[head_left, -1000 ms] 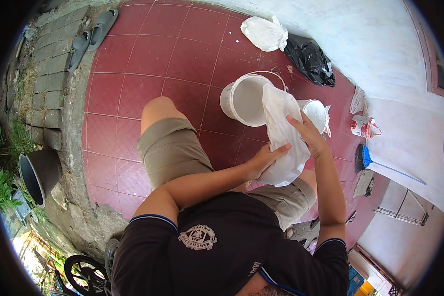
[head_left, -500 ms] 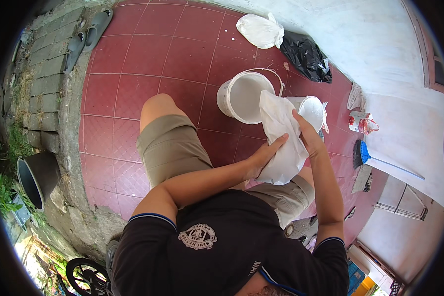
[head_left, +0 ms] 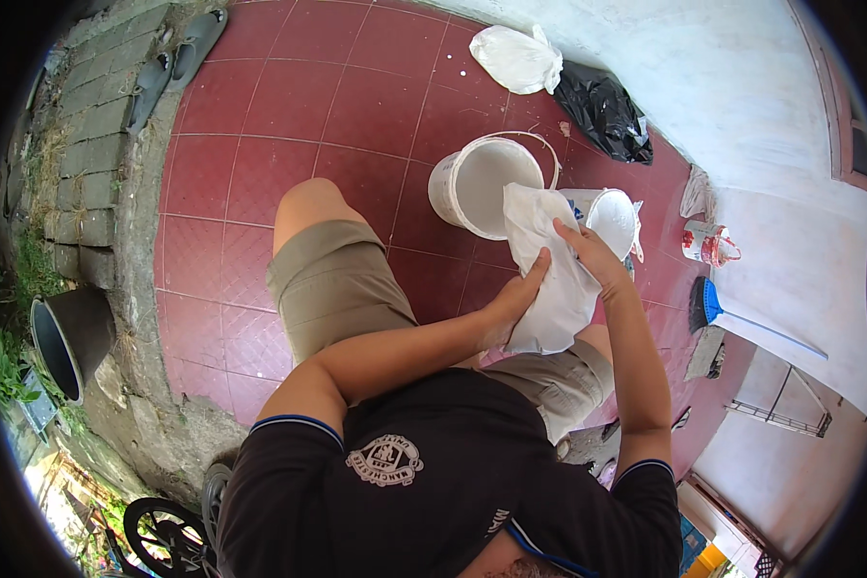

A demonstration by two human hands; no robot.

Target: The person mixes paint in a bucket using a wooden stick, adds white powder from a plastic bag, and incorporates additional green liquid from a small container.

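Observation:
A crumpled white plastic bag (head_left: 554, 323) is held in front of my lap by both hands. My left hand (head_left: 512, 310) grips its near left side, thumb pointing up along the bag. My right hand (head_left: 595, 260) clasps the upper right side, fingertips lying on the white plastic. What the bag contains is hidden. Just beyond it a big white bucket (head_left: 442, 193) with a raised wire handle stands on the red tiles. Right of that bucket, partly covered by the bag, is a smaller white container (head_left: 614, 221), its opening toward me.
Against the wall lie a knotted white bag (head_left: 515, 60) and a black plastic bag (head_left: 602, 114). A red-stained white pail (head_left: 705, 243) and a blue broom (head_left: 711, 301) are at the right. Grey sandals (head_left: 195, 48) and a dark bucket (head_left: 85, 337) are at the left.
My right fingers have slid left across the bag, and my left thumb has shifted slightly up, so the hands are closer together. The bag's top has dipped a little.

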